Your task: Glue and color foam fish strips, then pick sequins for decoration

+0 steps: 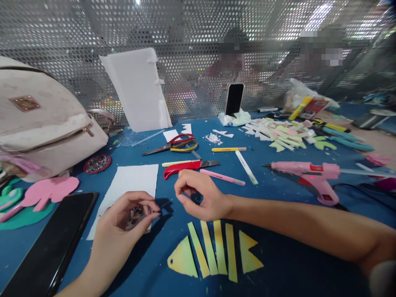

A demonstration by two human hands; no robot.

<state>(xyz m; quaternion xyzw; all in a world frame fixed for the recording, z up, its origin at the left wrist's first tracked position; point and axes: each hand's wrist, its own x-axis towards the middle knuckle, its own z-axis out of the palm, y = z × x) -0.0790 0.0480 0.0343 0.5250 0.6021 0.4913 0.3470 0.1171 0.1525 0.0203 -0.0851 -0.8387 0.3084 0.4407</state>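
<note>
My left hand (126,227) is closed in a pinch over the right edge of a white sheet of paper (137,177). A thin pale thread (167,202) runs from its fingertips toward my right hand (201,196), whose thumb and forefinger are also pinched together. Through the curl of the left fingers shows a dark and red patterned thing, partly hidden. Below the right hand lies a fish cut in pieces: a yellow-green head (183,259) with an eye dot, several strips (219,247) and a notched tail (249,252). A red-handled knife (182,168) lies just beyond the right hand.
Scissors (175,145), a yellow marker (227,149) and a pink marker (222,177) lie ahead. A pink glue gun (309,171) lies right, near a pile of foam scraps (281,134). At left are a phone (52,243), pink foam shape (51,192) and backpack (46,119).
</note>
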